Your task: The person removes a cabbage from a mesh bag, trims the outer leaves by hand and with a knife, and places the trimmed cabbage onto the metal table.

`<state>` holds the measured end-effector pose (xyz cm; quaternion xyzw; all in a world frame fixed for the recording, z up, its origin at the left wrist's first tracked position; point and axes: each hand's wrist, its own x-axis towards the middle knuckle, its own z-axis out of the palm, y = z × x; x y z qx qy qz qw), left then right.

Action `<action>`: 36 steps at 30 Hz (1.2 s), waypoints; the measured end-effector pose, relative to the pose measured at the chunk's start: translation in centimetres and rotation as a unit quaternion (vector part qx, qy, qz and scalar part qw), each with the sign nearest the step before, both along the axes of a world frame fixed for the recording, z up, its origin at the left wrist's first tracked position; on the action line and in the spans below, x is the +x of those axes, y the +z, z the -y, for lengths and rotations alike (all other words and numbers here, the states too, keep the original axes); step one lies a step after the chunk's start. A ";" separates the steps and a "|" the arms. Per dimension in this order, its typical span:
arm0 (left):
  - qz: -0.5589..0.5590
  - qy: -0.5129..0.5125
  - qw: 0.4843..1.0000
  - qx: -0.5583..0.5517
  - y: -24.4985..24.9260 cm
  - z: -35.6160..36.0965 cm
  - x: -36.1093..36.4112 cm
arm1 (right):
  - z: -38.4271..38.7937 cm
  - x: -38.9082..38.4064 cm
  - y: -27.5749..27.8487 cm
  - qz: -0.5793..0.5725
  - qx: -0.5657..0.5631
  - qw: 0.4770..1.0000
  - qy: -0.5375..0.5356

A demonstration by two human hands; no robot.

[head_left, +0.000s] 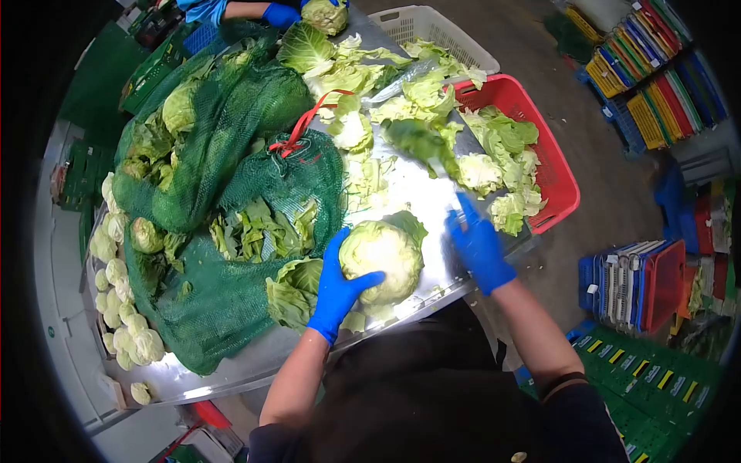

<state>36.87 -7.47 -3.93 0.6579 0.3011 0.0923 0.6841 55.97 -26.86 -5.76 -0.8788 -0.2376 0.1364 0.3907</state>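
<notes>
My left hand (340,278), in a blue glove, is wrapped around the left side of a pale green cabbage (384,261) at the metal table's near edge. A darker outer leaf sticks out at the cabbage's upper right. To its right, my right hand (480,245), also gloved in blue, is slightly blurred, with its fingers apart and nothing in them. Above that hand, a green cabbage leaf (421,147) is smeared by motion, apart from the fingers. Loose leaves (296,293) lie beside my left wrist.
Green net sacks (270,185) with cabbages cover the table's left part. Several trimmed cabbages (131,339) line its left edge. A red crate (552,177) with leaves stands at the right, near a white crate (440,31). Another person's gloved hand (282,15) holds a cabbage (324,15).
</notes>
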 end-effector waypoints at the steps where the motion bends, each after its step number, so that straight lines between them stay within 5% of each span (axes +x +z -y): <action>1: -0.009 0.010 1.000 0.016 -0.3 0.1 0.3 | -0.8 -2.1 1.8 -0.012 -0.046 0.998 0.047; 4: -0.011 0.031 0.999 0.021 -0.8 0.3 1.0 | -1.8 -5.6 5.6 -0.022 -0.072 0.993 0.092; 9: 0.016 0.024 0.999 0.022 -1.1 0.5 0.7 | -3.1 -5.1 4.0 0.006 -0.014 0.996 0.093; 14: 0.034 0.033 0.997 -0.066 0.0 -0.4 0.6 | -5.5 -2.4 4.1 -0.114 -0.091 0.983 0.115; 16: 0.033 0.007 0.998 -0.056 -0.2 -0.7 0.3 | -4.8 -0.3 -1.4 -0.020 -0.012 0.999 0.042; 17: 0.035 -0.018 0.999 -0.032 -0.7 -0.7 -0.5 | -4.1 0.5 -4.0 0.004 -0.064 0.998 0.030; 21: 0.039 -0.092 0.995 -0.009 0.4 -2.0 -1.3 | -2.0 1.6 -2.8 -0.130 -0.111 0.985 -0.030; 23: 0.050 -0.180 0.979 0.083 0.6 -3.1 -0.4 | -2.7 -0.4 -0.6 0.046 0.002 0.999 0.017; 24: 0.049 -0.178 0.979 0.082 0.6 -3.2 -0.1 | -3.9 -1.9 3.0 0.012 0.085 0.992 0.094; 26: 0.087 -0.092 0.975 0.180 0.7 -3.1 1.0 | -5.2 -3.5 7.7 -0.097 -0.076 0.970 0.211; 28: 0.058 -0.040 0.972 0.226 1.5 -1.7 0.4 | -4.6 -4.2 4.7 -0.106 -0.010 0.984 0.145; 30: -0.002 0.123 0.966 0.227 0.8 0.7 -0.7 | -4.5 -4.3 3.6 -0.111 0.057 0.989 0.081; 31: 0.019 0.092 0.989 0.113 0.2 1.8 -0.7 | -4.6 -4.6 3.6 -0.091 0.027 0.993 0.071; 34: -0.004 0.085 0.989 0.121 0.4 2.2 0.3 | -4.3 -4.0 2.2 -0.028 0.003 0.998 0.051; 36: -0.007 0.069 0.994 0.086 0.8 1.0 0.7 | -3.0 -2.2 -0.6 -0.103 -0.033 0.994 0.003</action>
